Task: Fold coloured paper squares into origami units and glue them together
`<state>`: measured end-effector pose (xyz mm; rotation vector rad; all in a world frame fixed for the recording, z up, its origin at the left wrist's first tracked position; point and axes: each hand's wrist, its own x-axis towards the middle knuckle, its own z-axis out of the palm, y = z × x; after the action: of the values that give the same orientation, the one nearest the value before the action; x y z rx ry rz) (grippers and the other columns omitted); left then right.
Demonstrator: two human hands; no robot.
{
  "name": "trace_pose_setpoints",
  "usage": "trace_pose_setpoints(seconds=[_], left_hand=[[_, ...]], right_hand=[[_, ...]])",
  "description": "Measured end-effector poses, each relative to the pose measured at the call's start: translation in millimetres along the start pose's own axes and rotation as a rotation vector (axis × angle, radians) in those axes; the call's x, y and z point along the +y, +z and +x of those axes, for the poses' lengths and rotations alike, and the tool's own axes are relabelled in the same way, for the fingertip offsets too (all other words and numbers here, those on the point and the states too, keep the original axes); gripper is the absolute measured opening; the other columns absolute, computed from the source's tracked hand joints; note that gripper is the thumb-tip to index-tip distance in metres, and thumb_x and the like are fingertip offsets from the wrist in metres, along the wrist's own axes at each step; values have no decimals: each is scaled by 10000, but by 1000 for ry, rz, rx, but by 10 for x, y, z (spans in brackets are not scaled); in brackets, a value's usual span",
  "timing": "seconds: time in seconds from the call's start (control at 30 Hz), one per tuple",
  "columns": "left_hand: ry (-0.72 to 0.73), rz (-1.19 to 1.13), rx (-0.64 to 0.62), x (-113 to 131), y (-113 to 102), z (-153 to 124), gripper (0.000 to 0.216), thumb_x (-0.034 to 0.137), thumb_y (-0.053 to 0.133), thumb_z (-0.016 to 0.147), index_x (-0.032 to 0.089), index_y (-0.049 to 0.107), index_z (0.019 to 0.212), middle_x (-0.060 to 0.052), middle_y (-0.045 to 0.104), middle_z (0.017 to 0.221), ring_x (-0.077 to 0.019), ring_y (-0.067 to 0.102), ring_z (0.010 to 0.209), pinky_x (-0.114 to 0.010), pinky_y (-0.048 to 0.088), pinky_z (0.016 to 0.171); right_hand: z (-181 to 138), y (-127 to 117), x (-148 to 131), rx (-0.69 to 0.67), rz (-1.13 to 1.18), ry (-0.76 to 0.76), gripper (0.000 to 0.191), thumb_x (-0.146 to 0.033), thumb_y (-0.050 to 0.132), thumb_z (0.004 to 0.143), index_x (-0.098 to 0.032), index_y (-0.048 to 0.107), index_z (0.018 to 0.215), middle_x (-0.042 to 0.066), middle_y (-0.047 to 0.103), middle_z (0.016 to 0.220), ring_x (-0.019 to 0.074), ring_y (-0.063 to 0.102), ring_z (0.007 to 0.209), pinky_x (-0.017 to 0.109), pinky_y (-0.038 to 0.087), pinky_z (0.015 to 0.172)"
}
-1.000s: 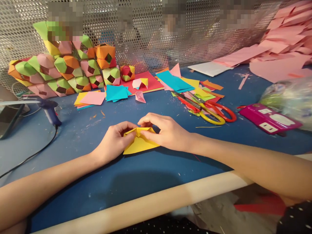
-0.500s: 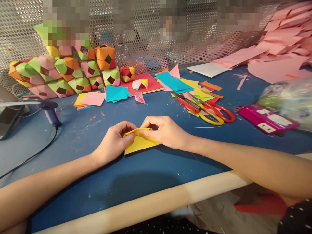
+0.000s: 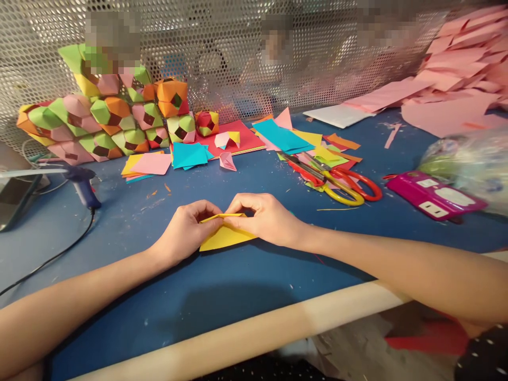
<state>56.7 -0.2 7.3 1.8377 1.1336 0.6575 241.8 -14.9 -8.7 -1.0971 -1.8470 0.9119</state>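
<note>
A yellow paper square (image 3: 224, 236), partly folded, lies on the blue table (image 3: 166, 296) in front of me. My left hand (image 3: 186, 230) pinches its left end with curled fingers. My right hand (image 3: 268, 218) pinches the top fold from the right, fingers pressed together on the crease. The two hands nearly touch over the paper, and its upper edge is folded flat between them.
A stack of folded paper cubes (image 3: 103, 114) stands at the back left against a perforated metal screen. Loose coloured sheets (image 3: 281, 135), red and yellow scissors (image 3: 337, 182), a pink power strip (image 3: 434, 194), a glue gun (image 3: 81, 182) with cord, and pink paper piles (image 3: 448, 90) surround the work spot.
The raised top flap of the yellow paper has been pressed down flatter. My right hand's fingers have slid left along the crease toward my left hand.
</note>
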Motion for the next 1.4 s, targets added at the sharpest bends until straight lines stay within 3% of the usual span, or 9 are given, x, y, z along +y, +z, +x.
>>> trace_pose_setpoints(seconds=[0.1, 0.23, 0.53, 0.77, 1.13, 1.27, 1.4], left_hand=[[-67, -67, 13, -21, -10, 19, 211, 362, 590, 748, 155, 607, 785, -6, 621, 724, -106, 530, 604, -196, 391, 511], [-104, -122, 32, -21, -7, 25, 202, 345, 613, 718, 150, 594, 768, 0, 603, 693, -96, 515, 568, -186, 378, 476], [-76, -84, 25, 29, 4, -7, 198, 347, 602, 727, 155, 620, 769, -3, 611, 684, -96, 517, 573, -182, 376, 469], [-14, 33, 21, 67, 12, -36, 199, 353, 584, 754, 159, 625, 747, -3, 609, 680, -100, 509, 583, -184, 376, 487], [56, 52, 30, -3, 32, -66, 170, 342, 607, 773, 173, 589, 771, 25, 590, 662, -82, 501, 568, -169, 378, 488], [61, 10, -60, 30, -12, -52, 255, 361, 582, 795, 180, 639, 965, -26, 693, 891, -142, 608, 754, -216, 475, 633], [92, 81, -126, 55, -78, -36, 320, 367, 480, 863, 206, 656, 1076, -19, 698, 1019, -176, 621, 929, -252, 475, 824]], right_hand=[[33, -88, -43, -59, 93, 44, 231, -369, 584, 813, -149, 646, 850, 32, 654, 815, 134, 580, 742, 247, 459, 655], [76, -206, -86, -18, 87, 59, 349, -433, 478, 875, -141, 662, 822, 47, 673, 842, 146, 603, 788, 267, 466, 721], [34, -150, -114, -57, -182, 6, 184, -224, 521, 814, -146, 677, 756, 10, 667, 731, 119, 568, 661, 234, 428, 612], [25, -153, -163, -110, -183, -40, 141, -263, 600, 790, -155, 691, 787, 8, 683, 745, 116, 578, 660, 225, 429, 596], [12, -111, -130, -61, -206, -101, 148, -218, 583, 801, -147, 698, 740, 13, 676, 711, 105, 564, 623, 223, 407, 566], [21, -133, -117, -20, -226, -117, 151, -177, 573, 791, -135, 687, 701, 8, 660, 674, 95, 546, 594, 219, 396, 556], [36, -191, -87, -26, -187, -30, 147, -210, 582, 787, -141, 693, 720, 13, 676, 687, 107, 560, 610, 220, 409, 558]])
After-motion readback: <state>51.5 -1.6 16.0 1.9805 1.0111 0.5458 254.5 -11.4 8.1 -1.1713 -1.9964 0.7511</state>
